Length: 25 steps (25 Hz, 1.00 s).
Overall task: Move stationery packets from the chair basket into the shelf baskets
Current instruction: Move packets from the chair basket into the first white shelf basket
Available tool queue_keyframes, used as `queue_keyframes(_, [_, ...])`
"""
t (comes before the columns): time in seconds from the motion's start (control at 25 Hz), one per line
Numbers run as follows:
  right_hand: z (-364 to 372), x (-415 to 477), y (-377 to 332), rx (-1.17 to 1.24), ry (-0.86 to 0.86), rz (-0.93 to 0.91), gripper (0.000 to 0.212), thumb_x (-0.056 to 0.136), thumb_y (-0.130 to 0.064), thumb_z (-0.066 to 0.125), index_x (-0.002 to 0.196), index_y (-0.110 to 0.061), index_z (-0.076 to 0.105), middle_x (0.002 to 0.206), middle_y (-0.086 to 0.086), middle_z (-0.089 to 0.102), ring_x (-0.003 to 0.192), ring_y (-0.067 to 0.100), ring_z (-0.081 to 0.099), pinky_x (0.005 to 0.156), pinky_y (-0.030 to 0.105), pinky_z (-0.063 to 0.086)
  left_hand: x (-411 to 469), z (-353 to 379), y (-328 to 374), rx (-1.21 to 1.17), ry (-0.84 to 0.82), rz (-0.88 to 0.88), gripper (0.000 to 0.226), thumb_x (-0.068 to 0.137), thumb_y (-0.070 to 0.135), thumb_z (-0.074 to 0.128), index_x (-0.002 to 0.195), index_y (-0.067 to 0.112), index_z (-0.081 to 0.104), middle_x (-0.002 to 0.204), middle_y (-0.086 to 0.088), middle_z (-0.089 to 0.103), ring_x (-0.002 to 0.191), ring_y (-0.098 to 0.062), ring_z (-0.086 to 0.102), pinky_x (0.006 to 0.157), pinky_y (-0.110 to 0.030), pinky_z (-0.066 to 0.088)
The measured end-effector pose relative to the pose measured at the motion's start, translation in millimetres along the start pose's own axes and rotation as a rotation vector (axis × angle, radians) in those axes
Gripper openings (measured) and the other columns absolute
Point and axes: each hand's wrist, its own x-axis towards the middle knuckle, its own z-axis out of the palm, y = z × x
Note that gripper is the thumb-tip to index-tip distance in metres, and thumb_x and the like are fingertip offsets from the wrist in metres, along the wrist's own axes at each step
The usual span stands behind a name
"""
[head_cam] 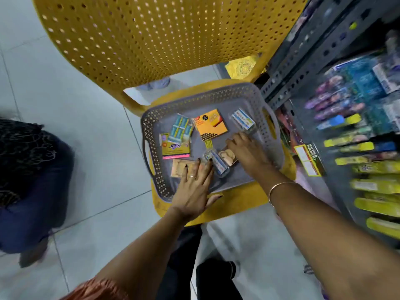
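A grey perforated basket (268, 152) sits on the seat of a yellow chair (151, 40). Inside lie several stationery packets: an orange packet (211, 124), a teal blister pack (180, 129), a yellow packet (175, 148), a clear box with a blue label (243, 121), a tan packet (178, 168) and a clear blister pack (218, 164). My left hand (194, 189) lies flat with fingers spread, its fingertips on the tan packet and the clear blister pack. My right hand (246, 153) reaches into the basket's middle, palm down, beside a clear packet of beige pieces (227, 156); a grip on it is not visible.
A grey metal shelf (303, 68) stands at the right, packed with pens and yellow packets (368, 167). A person in dark blue clothes (32, 180) stands at the left on the pale tiled floor (86, 126). My dark trouser legs show below the chair.
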Motion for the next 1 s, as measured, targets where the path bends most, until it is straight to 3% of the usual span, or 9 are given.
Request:
queue_keyframes(0.08, [2.5, 2.0, 2.0, -0.031, -0.030, 0.016, 0.038, 0.082, -0.004, 0.053, 0.120, -0.007, 0.053, 0.122, 0.017, 0.057, 0.118, 0.035, 0.050, 0.100, 0.040, 0.042, 0.8, 1.2, 0.9, 0.013, 0.001, -0.005, 0.082, 0.086, 0.063, 0.017, 0.146, 0.008, 0.026, 0.154, -0.012, 0.021, 0.140, -0.037, 0.015, 0.110, -0.056, 0.015])
queue_keyframes(0.2, [4.1, 1.1, 10.0, -0.145, 0.040, 0.021, 0.038, 0.071, -0.009, 0.068, 0.108, -0.012, 0.060, 0.111, 0.010, 0.066, 0.110, 0.027, 0.059, 0.098, 0.033, 0.047, 1.1, 3.7, -0.8, 0.006, -0.018, -0.018, 0.084, 0.085, 0.065, 0.009, 0.149, 0.011, 0.012, 0.157, -0.011, 0.004, 0.142, -0.036, 0.002, 0.112, -0.054, 0.009])
queue_keyframes(0.32, [2.0, -1.0, 15.0, -0.025, 0.010, 0.019, 0.042, 0.079, 0.004, 0.055, 0.120, -0.002, 0.049, 0.124, 0.021, 0.055, 0.122, 0.035, 0.047, 0.109, 0.042, 0.036, -0.2, 1.9, 0.2, 0.004, -0.060, -0.030, 0.082, 0.086, 0.064, 0.008, 0.149, 0.012, 0.013, 0.157, -0.012, 0.004, 0.142, -0.036, 0.004, 0.112, -0.054, 0.011])
queue_keyframes(0.48, [-1.5, -3.5, 20.1, 0.007, 0.055, 0.042, 0.041, 0.076, 0.010, 0.056, 0.116, 0.002, 0.052, 0.119, 0.026, 0.057, 0.113, 0.039, 0.052, 0.099, 0.045, 0.045, 0.2, 1.3, 1.7, 0.006, -0.067, -0.042, 0.077, 0.089, 0.062, 0.018, 0.149, 0.013, 0.016, 0.157, -0.012, 0.005, 0.142, -0.034, 0.002, 0.113, -0.052, 0.008])
queue_keyframes(0.6, [-5.6, -10.1, 23.6, 0.068, 0.071, 0.042, 0.045, 0.077, 0.009, 0.056, 0.121, 0.000, 0.049, 0.123, 0.023, 0.054, 0.117, 0.037, 0.049, 0.099, 0.044, 0.045, 0.5, 2.1, 1.0, 0.001, -0.063, -0.047, 0.079, 0.086, 0.062, 0.014, 0.148, 0.012, 0.019, 0.157, -0.012, 0.009, 0.142, -0.035, 0.004, 0.113, -0.052, 0.009])
queue_keyframes(0.76, [-17.1, -21.3, 29.7, 0.154, 0.118, 0.084, 0.052, 0.074, 0.005, 0.059, 0.125, -0.001, 0.048, 0.126, 0.020, 0.054, 0.121, 0.036, 0.047, 0.097, 0.046, 0.044, -0.1, 2.4, 2.1, 0.000, -0.050, -0.047, 0.074, 0.092, 0.060, 0.026, 0.148, 0.012, 0.019, 0.157, -0.012, 0.009, 0.142, -0.034, 0.003, 0.113, -0.052, 0.009])
queue_keyframes(1.0, [-75.4, -41.6, 38.8, 0.208, 0.187, 0.142, 0.053, 0.071, -0.005, 0.066, 0.122, -0.003, 0.050, 0.121, 0.018, 0.055, 0.119, 0.035, 0.047, 0.091, 0.045, 0.046, -6.9, -15.2, 6.5, 0.049, -0.044, -0.094, 0.100, 0.075, 0.075, 0.005, 0.149, 0.009, 0.012, 0.157, -0.012, 0.002, 0.143, -0.034, 0.005, 0.110, -0.056, 0.016])
